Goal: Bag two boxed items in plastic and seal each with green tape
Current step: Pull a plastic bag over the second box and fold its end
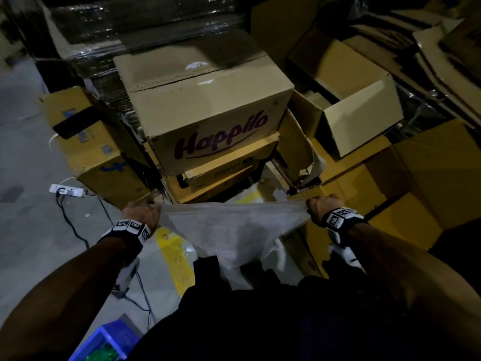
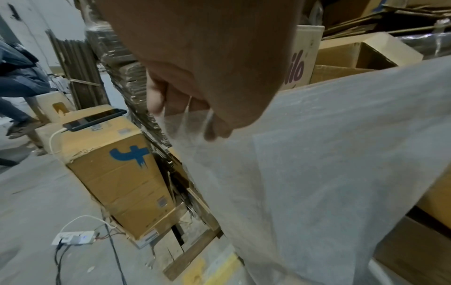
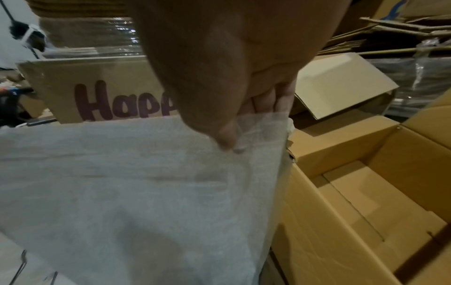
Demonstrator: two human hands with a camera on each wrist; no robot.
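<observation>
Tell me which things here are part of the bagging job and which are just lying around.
Part of the job:
plastic bag, held stretched between left hand and right hand

Lying about:
Happilo carton
phone charging on a box
power strip
open empty carton

Warehouse packing area, stacked cardboard cartons (image 1: 208, 110), shrink-wrapped pallet load (image 1: 145, 27), concrete floor (image 1: 23, 230)

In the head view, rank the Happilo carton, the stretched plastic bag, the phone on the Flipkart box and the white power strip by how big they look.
1. Happilo carton, largest.
2. plastic bag, clearly smaller in view, though nearer the camera.
3. phone.
4. power strip; looks close to the phone's size, so those two are unsure.
</observation>
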